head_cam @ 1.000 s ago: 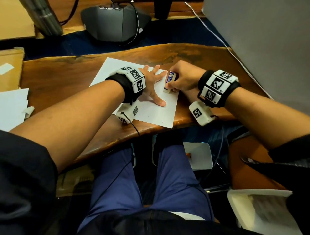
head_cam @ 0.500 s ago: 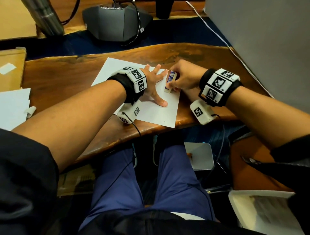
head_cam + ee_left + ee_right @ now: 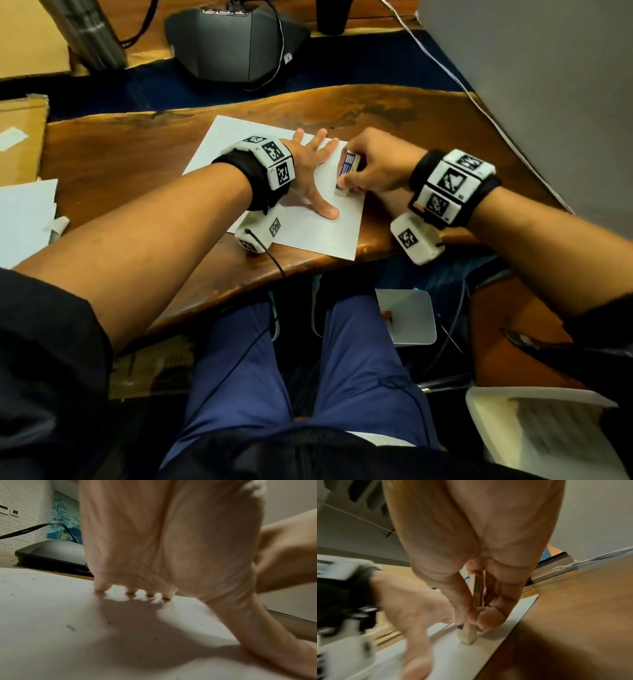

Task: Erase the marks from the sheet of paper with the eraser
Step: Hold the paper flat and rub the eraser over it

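Eraser (image 3: 346, 173) barely shifted; right hand (image 3: 376, 164) pinches it; left hand (image 3: 310, 171) flat on paper (image 3: 308, 236).

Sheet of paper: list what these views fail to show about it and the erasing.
- Marks under the eraser: the head view is too small, and the right hand covers them.
- Sheet of paper under the left hand: hidden by the palm in the head and left wrist views.
- Eraser sleeve print: unreadable in the blurred right wrist view.
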`<act>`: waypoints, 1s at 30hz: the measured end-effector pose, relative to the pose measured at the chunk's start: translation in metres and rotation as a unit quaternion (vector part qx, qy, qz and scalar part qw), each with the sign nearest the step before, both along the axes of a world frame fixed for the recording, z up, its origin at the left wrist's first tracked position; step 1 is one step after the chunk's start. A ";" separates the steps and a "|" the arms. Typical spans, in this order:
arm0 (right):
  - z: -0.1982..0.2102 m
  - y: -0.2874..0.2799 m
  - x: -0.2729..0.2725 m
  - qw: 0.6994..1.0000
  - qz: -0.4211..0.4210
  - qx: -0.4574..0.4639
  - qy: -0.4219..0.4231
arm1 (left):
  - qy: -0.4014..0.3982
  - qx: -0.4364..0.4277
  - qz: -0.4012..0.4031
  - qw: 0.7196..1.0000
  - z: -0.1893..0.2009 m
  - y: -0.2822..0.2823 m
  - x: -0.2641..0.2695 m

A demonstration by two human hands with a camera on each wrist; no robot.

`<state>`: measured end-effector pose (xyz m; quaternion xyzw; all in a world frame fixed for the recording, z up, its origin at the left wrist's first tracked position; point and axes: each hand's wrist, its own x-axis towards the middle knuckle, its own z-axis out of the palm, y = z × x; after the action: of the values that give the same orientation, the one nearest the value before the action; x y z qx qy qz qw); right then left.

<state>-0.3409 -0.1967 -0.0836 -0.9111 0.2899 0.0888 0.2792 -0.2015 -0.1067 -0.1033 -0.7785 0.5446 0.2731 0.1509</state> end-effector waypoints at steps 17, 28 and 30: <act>0.000 -0.047 0.038 0.993 -0.101 -0.020 -0.058 | 0.001 0.000 0.000 1.000 -0.005 -0.002 0.003; 0.009 -0.055 0.038 0.991 -0.114 -0.023 -0.059 | -0.005 -0.020 -0.006 1.000 -0.007 0.000 0.006; 0.011 -0.062 0.029 0.986 -0.141 0.001 -0.087 | -0.002 -0.029 -0.016 0.999 -0.012 0.001 0.009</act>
<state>-0.3115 -0.2589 -0.0723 -0.8649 0.3901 -0.0305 0.3143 -0.1922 -0.1060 -0.1158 -0.7741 0.5643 0.2538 0.1338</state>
